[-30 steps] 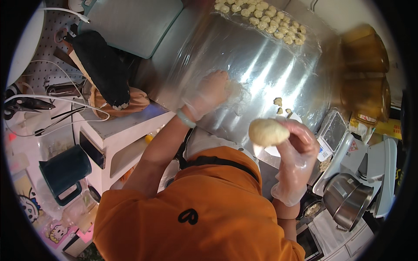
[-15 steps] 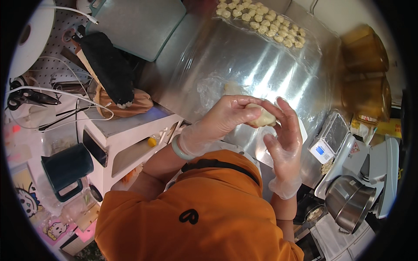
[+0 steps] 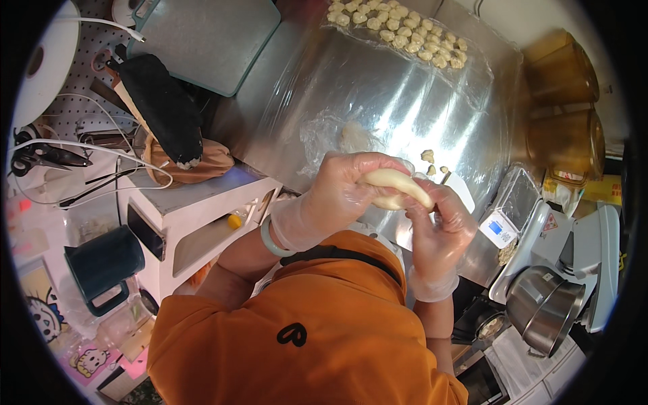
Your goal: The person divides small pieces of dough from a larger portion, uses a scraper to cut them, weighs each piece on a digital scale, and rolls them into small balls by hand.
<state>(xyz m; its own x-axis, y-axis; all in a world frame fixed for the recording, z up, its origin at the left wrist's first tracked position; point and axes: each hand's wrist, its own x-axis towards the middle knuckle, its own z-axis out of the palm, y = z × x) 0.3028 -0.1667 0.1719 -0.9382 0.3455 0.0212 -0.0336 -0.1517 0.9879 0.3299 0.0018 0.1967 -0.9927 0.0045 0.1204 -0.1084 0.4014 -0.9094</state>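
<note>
Between both hands, in front of my chest, is a pale, smooth piece of dough (image 3: 398,183), stretched and folded over into a curve. My left hand (image 3: 344,185), in a clear plastic glove, grips its left end between thumb and fingers. My right hand (image 3: 442,219), also gloved, pinches the right end. Just beyond the hands, small dough scraps (image 3: 429,159) lie on the steel worktop (image 3: 378,88). To their left a pale lump (image 3: 354,138) rests in crumpled plastic film (image 3: 317,138). Many small dough balls (image 3: 405,30) sit in rows on film at the far side.
A grey cutting board (image 3: 209,40) stands at the far left, with a black oven mitt (image 3: 162,108) nearer. A dark green pitcher (image 3: 104,263) is at left. On the right are amber containers (image 3: 563,142), a white scale (image 3: 499,229) and a stand mixer with a steel bowl (image 3: 543,307).
The dough has gone from a rounded lump to a longer, folded strip. My right hand has closed on its end, and the small scraps beyond now show.
</note>
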